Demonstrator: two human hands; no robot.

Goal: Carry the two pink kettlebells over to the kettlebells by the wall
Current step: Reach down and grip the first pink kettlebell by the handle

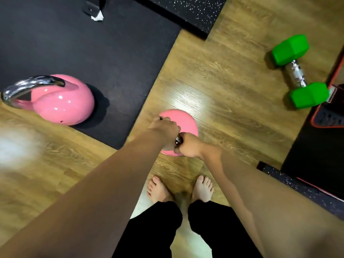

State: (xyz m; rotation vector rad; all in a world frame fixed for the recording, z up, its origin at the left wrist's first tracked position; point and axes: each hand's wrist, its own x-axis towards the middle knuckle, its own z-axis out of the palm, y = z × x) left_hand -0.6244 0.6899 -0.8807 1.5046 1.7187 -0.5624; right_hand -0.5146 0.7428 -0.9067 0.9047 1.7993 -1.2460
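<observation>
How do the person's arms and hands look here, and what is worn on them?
Both arms are bare along all that shows: no sleeves, no watch, no bands. The left hand and right hand wear no gloves, and no rings can be seen. Motion blur hides finer detail.

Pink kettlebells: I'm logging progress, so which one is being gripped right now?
The kettlebell between the feet, gripped by the left hand and right hand. The other kettlebell sits untouched on the black mat.

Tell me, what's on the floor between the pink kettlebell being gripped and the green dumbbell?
Nothing: the head view shows only bare wood floor with a light glare between the held kettlebell and the green dumbbell.
</observation>
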